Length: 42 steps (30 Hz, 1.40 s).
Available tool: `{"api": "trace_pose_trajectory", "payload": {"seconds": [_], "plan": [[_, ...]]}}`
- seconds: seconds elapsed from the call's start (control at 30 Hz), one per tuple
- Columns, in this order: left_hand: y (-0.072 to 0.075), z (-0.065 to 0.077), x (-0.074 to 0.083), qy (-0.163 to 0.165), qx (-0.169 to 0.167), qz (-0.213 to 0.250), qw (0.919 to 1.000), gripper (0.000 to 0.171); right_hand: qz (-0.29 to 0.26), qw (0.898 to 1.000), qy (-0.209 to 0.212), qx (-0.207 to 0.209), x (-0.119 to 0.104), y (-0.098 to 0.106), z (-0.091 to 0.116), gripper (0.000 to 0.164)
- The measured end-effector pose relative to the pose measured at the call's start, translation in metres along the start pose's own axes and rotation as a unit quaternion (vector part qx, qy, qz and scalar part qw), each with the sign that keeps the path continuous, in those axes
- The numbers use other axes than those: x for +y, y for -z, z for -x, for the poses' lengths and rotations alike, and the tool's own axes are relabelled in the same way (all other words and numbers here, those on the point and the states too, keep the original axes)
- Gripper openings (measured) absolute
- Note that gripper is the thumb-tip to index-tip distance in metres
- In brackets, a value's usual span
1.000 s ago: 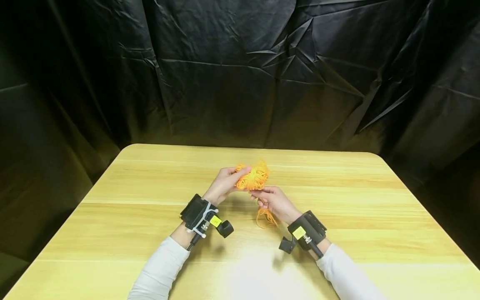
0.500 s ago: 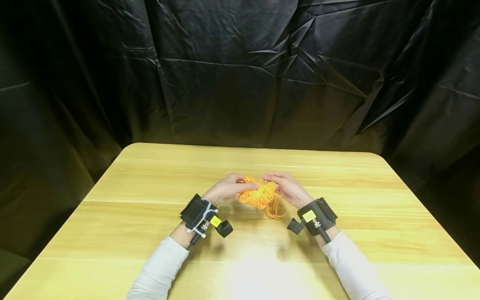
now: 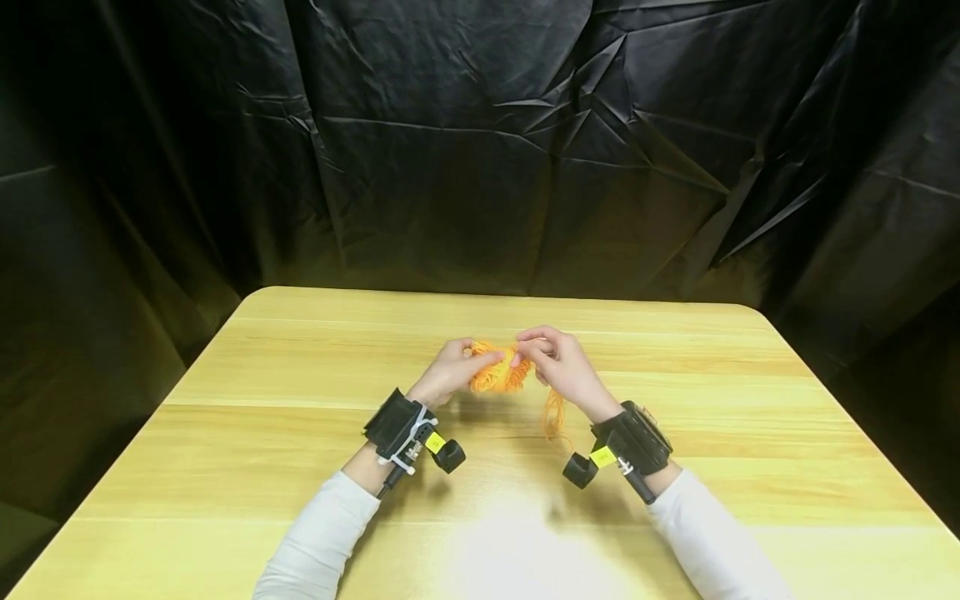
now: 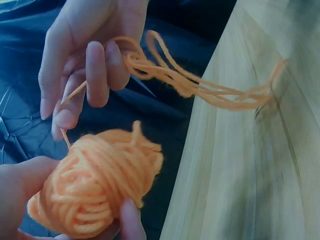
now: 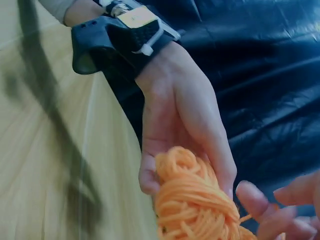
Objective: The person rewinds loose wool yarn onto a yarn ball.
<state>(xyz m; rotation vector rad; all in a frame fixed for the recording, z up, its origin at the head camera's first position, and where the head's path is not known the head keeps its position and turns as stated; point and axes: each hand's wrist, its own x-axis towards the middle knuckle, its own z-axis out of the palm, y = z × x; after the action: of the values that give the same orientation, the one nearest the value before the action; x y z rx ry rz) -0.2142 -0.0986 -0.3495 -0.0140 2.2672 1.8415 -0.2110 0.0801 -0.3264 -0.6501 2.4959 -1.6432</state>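
Observation:
My left hand (image 3: 448,368) grips a small ball of orange yarn (image 3: 493,379), wound tight across its middle, above the table. The right wrist view shows the yarn ball (image 5: 195,210) in the grasp of the left hand (image 5: 185,110), its thumb along one side. Just right of it, my right hand (image 3: 572,372) has its fingertips close to the ball. In the left wrist view a strand runs from the ball (image 4: 95,185) between the curled fingers of the right hand (image 4: 97,45), which hold it. A bundle of loose yarn loops (image 4: 200,92) dangles from that hand.
Beneath both hands is a light wooden table (image 3: 300,467) with rounded far corners. A black sheet (image 3: 450,192) hangs behind it. Each wrist wears a black strap (image 3: 633,437) with a small camera sticking out inward.
My right hand went from below the yarn ball to its far right side, and the wrist has turned. The hanging loops shifted right with it. The left hand keeps its hold, tilting the ball slightly.

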Motion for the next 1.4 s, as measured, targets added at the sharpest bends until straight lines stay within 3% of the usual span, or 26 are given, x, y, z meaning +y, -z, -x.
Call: {"api": "trace_pose_trajectory", "payload": {"seconds": [0.13, 0.27, 0.43, 0.53, 0.87, 1.03, 1.2, 1.3, 1.4], "plan": [[0.001, -0.001, 0.000, 0.000, 0.034, 0.033, 0.9989, 0.034, 0.012, 1.000, -0.017, 0.005, -0.002, -0.003, 0.003, 0.023], [0.001, -0.003, -0.001, -0.014, 0.051, 0.085, 0.9950, 0.033, -0.008, 1.000, -0.005, -0.008, 0.002, -0.009, 0.005, 0.023], [0.000, -0.005, 0.000, -0.041, 0.086, 0.079, 0.9923, 0.031, -0.044, 0.998, 0.005, -0.033, 0.011, -0.021, 0.010, 0.024], [0.001, -0.005, 0.001, -0.045, 0.085, 0.093, 0.9910, 0.030, -0.066, 0.997, -0.006, -0.047, 0.016, -0.028, 0.013, 0.025], [0.001, 0.002, 0.004, -0.018, -0.019, 0.186, 0.9822, 0.036, -0.155, 0.979, -0.047, -0.124, 0.039, -0.033, 0.014, 0.036], [0.002, 0.004, 0.003, 0.003, -0.062, 0.171, 0.9834, 0.040, -0.267, 0.945, -0.080, -0.173, 0.056, -0.029, 0.009, 0.040], [0.004, 0.005, 0.002, 0.024, -0.110, 0.146, 0.9828, 0.042, -0.342, 0.911, -0.086, -0.212, 0.064, -0.022, 0.006, 0.020], [0.005, 0.005, 0.001, 0.030, -0.127, 0.147, 0.9805, 0.041, -0.352, 0.906, -0.098, -0.215, 0.063, -0.018, 0.005, 0.019], [0.006, 0.005, 0.001, 0.031, -0.138, 0.157, 0.9775, 0.040, -0.347, 0.908, -0.118, -0.202, 0.059, -0.016, 0.003, 0.020]]}}
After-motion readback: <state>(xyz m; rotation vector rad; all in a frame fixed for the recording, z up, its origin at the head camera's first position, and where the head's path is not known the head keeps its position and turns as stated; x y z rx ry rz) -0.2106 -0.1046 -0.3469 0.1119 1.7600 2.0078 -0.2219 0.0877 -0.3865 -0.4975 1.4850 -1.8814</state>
